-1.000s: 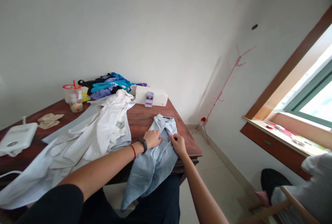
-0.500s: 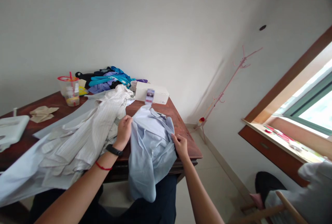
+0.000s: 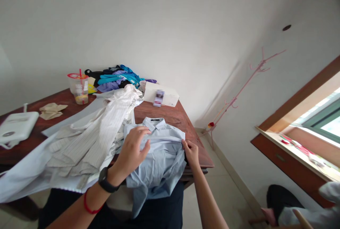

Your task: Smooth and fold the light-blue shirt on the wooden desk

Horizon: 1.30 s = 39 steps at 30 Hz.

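Note:
A light blue collared shirt [image 3: 156, 158] lies at the table's near edge, its collar toward the wall and its lower part hanging down over my lap. My right hand [image 3: 191, 153] pinches the shirt's right side near the shoulder. Above the left part of the shirt is my left hand [image 3: 135, 146], fingers apart and holding nothing; it hides some of the cloth beneath. To the left, a striped off-white garment [image 3: 106, 119] is spread over other pale clothes that hang off the table edge.
On the dark wooden table [image 3: 170, 114] stand a white box [image 3: 170, 94] and a plastic cup with straw [image 3: 81, 89]. A heap of blue and black clothes [image 3: 119, 78] rests by the wall. Brown paper [image 3: 51, 110] and a white device [image 3: 18, 126] lie left. A pink coat rack [image 3: 239, 92] leans right.
My left hand has let go of the shirt's edge and opened over it. The shirt now lies flatter, with its collar showing. My right hand still grips its right side.

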Tool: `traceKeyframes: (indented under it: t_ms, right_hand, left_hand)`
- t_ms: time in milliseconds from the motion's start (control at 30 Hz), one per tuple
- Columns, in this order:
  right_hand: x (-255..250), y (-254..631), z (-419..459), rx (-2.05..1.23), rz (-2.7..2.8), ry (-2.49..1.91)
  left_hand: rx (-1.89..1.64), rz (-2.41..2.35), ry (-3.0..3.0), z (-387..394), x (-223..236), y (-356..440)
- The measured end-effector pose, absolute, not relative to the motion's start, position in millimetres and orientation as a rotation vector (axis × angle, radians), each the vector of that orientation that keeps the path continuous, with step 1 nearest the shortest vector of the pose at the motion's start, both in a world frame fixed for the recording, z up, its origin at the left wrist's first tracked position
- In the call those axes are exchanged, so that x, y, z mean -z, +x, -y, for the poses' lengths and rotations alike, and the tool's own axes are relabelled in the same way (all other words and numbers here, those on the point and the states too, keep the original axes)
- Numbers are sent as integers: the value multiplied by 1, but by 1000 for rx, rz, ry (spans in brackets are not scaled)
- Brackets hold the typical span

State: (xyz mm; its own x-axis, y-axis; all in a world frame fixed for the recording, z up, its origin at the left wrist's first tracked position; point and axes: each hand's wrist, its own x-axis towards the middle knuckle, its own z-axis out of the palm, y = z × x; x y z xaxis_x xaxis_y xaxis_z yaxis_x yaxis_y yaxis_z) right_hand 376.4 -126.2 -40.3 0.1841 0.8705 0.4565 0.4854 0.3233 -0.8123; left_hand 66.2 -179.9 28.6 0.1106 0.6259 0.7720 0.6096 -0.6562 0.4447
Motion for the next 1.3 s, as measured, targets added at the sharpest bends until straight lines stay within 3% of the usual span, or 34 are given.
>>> traceKeyframes:
  t_ms: [167, 267, 667, 867, 1067, 1300]
  right_hand:
    - [40, 374, 127, -423, 1485, -1327]
    - [43, 375, 127, -420, 1487, -1342]
    - [43, 370, 130, -678, 1541, -1161]
    - [41, 373, 131, -766, 1598, -1165]
    - [41, 375, 131, -784, 1630, -1174]
    - [41, 369, 133, -637, 1700, -1277]
  left_hand:
    - [-965, -1072, 2557, 174, -6, 98]
    - [-799, -1159, 2526, 162, 14, 108]
    - [-899, -1334, 2351, 136, 12, 121]
    - [-797, -1051, 2591, 125, -6, 156]
    - [-684, -1069, 2617, 112, -22, 167]
    - [-1017, -1057, 2463, 116, -64, 121]
